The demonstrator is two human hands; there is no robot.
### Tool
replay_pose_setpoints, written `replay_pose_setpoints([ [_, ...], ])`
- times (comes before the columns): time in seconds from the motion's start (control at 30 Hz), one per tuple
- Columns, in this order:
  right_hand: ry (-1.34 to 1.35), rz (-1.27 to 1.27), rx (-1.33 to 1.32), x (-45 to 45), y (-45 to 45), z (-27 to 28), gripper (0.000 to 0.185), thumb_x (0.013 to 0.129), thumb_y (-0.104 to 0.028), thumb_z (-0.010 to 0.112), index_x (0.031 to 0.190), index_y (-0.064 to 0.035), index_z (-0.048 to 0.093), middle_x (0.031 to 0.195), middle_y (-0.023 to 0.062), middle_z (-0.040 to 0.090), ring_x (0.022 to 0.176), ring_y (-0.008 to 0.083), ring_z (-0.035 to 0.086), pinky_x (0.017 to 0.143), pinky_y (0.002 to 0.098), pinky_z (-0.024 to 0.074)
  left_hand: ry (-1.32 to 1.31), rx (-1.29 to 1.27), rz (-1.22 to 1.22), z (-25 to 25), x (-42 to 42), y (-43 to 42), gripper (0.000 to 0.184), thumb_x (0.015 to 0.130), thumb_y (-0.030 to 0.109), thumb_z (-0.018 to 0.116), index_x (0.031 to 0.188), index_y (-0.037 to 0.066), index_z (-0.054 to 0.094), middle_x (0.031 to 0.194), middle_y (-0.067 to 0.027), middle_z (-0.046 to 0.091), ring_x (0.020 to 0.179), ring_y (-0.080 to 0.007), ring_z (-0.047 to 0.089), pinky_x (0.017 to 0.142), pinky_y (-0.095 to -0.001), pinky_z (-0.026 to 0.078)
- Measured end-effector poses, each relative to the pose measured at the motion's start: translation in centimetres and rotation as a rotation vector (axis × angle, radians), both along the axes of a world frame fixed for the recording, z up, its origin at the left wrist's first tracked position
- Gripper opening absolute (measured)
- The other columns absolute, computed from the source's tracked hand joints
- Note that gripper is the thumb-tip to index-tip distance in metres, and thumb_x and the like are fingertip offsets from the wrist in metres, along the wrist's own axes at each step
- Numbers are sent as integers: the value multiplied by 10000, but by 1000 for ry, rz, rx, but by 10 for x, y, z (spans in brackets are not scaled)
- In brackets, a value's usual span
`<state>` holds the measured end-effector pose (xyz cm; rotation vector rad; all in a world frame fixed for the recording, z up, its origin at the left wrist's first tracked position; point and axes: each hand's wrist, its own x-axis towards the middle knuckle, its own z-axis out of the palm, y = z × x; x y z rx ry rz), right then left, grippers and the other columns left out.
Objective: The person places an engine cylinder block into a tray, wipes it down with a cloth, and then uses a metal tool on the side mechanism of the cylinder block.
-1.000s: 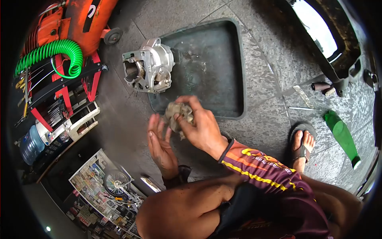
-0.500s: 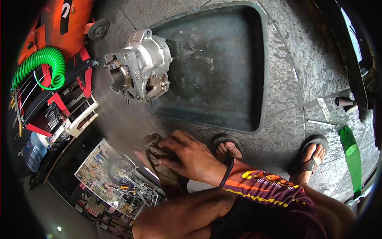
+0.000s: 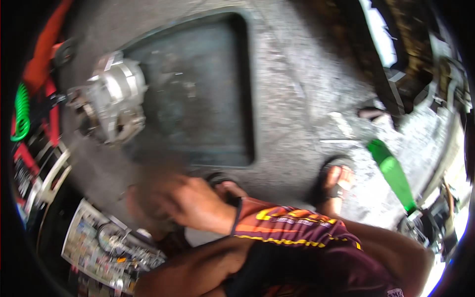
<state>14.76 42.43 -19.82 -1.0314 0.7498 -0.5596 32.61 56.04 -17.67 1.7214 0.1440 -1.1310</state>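
Note:
A silvery metal engine casing [image 3: 118, 86] rests at the left edge of a dark shallow tray [image 3: 251, 99] on the floor. Below the tray, my right hand [image 3: 198, 203] reaches in from the right, its fingers smeared by motion. My left hand [image 3: 136, 200] is mostly hidden behind it and also blurred. A brownish smear lies around the fingers of both hands; the rag seen earlier cannot be made out in it.
A green bottle-like object [image 3: 391, 171] lies at the right, near a thin metal rod [image 3: 339, 141] and my sandalled foot [image 3: 339, 180]. Red stands and a green coiled hose [image 3: 21, 111] are at the left. Bicycle parts [image 3: 116, 242] sit lower left.
The camera view has swung, so the tray and casing appear farther left. My hands, on a greyish-brown rag earlier, are now blurred, and the rag is no longer distinct.

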Motion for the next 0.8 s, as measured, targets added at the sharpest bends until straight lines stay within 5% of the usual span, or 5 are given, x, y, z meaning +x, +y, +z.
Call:
replay_pose_setpoints([
  [0.17,10,146,-276,-72,-14,14,172,913,-190,633,966,-30,596,934,169,637,830,382,654,687,463,535,-498,216,33,-7,-39,-16,283,1034,277,452,997,34,591,956,-41,595,872,-131,550,780,-311,473],
  [0.27,168,325,-569,-141,-15,16,133,885,-157,663,975,-60,652,907,103,654,762,281,679,640,382,569,-523,27,-573,-22,-16,6,252,1002,230,506,1067,8,606,1067,-41,608,1007,-115,550,858,-275,447],
  [0.5,1275,707,-815,-237,-67,-15,261,913,-145,534,1152,-44,507,1081,136,567,985,308,642,703,399,581,-372,-118,-369,-16,-25,-38,161,897,46,583,1058,47,581,793,51,418,724,-44,381,678,-199,328],
  [0.67,1411,774,-1043,-269,-56,-54,311,895,-154,541,1175,-36,607,1134,142,575,1025,271,637,679,382,583,-534,-120,-470,0,-14,-49,224,871,80,628,1093,69,599,878,41,480,809,-60,437,746,-202,345],
  [0.8,1382,837,-881,-244,-81,-34,207,887,-127,535,1039,-22,628,965,170,683,809,311,711,617,417,567,-631,-23,-437,3,-8,-53,107,899,125,662,972,49,645,937,30,575,915,-80,516,836,-220,397],
])
